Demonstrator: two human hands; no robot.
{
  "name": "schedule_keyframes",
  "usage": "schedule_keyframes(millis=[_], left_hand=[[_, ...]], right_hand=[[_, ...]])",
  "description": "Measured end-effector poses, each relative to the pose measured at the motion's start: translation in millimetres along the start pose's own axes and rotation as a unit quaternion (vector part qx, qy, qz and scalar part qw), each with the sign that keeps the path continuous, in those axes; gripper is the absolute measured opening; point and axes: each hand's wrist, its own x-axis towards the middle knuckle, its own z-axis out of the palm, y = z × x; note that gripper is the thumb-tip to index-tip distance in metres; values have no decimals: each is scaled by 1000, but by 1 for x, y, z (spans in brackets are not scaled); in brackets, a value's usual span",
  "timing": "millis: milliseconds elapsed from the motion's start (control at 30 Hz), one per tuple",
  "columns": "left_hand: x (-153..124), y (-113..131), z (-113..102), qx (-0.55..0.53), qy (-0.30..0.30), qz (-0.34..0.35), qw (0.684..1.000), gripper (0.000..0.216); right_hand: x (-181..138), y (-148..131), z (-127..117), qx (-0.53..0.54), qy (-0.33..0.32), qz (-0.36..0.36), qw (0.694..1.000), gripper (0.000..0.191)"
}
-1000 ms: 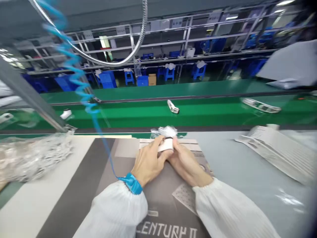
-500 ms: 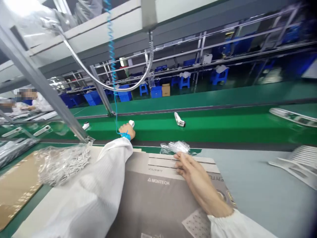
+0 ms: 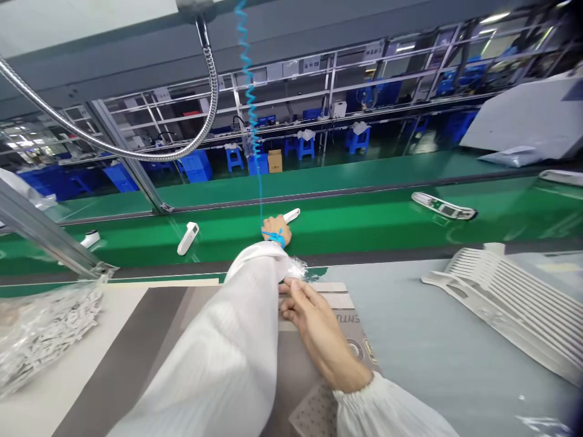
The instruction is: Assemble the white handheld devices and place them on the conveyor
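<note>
My left hand (image 3: 276,230) is stretched out over the green conveyor belt (image 3: 364,221), fingers closed on a small white handheld device (image 3: 291,215) that lies on the belt. A blue wrist strap with a coiled blue cord (image 3: 249,79) is on that wrist. My right hand (image 3: 310,315) rests near me on a grey printed cardboard sheet (image 3: 291,358), fingers loosely curled, close to a crumpled clear plastic bag (image 3: 298,268). I cannot make out anything in it.
Another white device (image 3: 187,238) and a third one (image 3: 90,239) lie on the belt to the left. A long white panel (image 3: 444,207) rides the belt at right. A white slatted grille (image 3: 510,300) lies on the grey table. A bag of small white parts (image 3: 40,328) sits at left.
My left hand left the right hand, reached out over the belt with the white device and now has it on the belt. My right hand stayed on the cardboard sheet.
</note>
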Motion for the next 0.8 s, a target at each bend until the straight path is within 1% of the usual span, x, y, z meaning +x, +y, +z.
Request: schedule_keyframes(millis=[67,133,200,267,300,333,367,400,433,467,500,533,567,600,633,667,700,733,800], left_hand=[[-7,-5,-15,-22,-8,-16,1000,34],[-18,-13,-38,-61,-34,-14,997,34],[-39,-21,-65,-108,-75,8,991,33],[-69,-28,-88,-161,-133,51,977,35],[-88,-32,-97,-193,-169,77,964,36],[-106,-36,-103,-253,-237,126,929,36],[-125,-40,-107,-289,-295,160,897,32],[-142,-45,-108,-310,-303,173,885,27],[-158,-49,-106,-332,-256,169,892,26],[-172,-54,-101,-357,-178,148,905,28],[-184,-57,-95,-379,-109,109,913,28],[-194,-61,-87,-397,-60,65,914,30],[-202,-63,-79,-412,-43,25,910,31],[-209,-65,-72,-424,-56,-4,904,34],[-214,-66,-66,-430,-86,-18,899,37],[-218,-68,-61,-427,-112,-19,897,40],[-220,-69,-57,-415,-125,-11,901,42],[-220,-72,-55,-395,-127,1,910,42],[-219,-76,-55,-337,-108,22,935,39]], right_hand=[[2,-1,0,28,6,2,1000,49],[3,-4,1,62,15,17,998,50],[4,-9,1,104,10,52,993,50],[2,-16,2,137,-31,99,985,52],[1,-19,2,143,-63,116,981,52],[-1,-21,3,140,-95,123,978,50],[-3,-23,4,129,-121,117,977,46],[-4,-23,4,111,-133,99,980,42],[-6,-23,5,90,-132,76,984,39],[-6,-21,6,67,-122,53,989,38],[-6,-18,7,42,-106,29,993,40],[-6,-15,7,14,-89,6,996,45],[-6,-11,7,-17,-72,-19,997,51],[-5,-7,7,-54,-61,-44,996,56],[-5,-4,6,-98,-51,-73,991,58],[-5,-2,5,-149,-42,-105,982,58],[-5,-1,3,-206,-31,-137,968,55],[-5,-1,1,-265,-18,-168,949,51],[-5,-3,-2,-371,11,-238,897,40]])
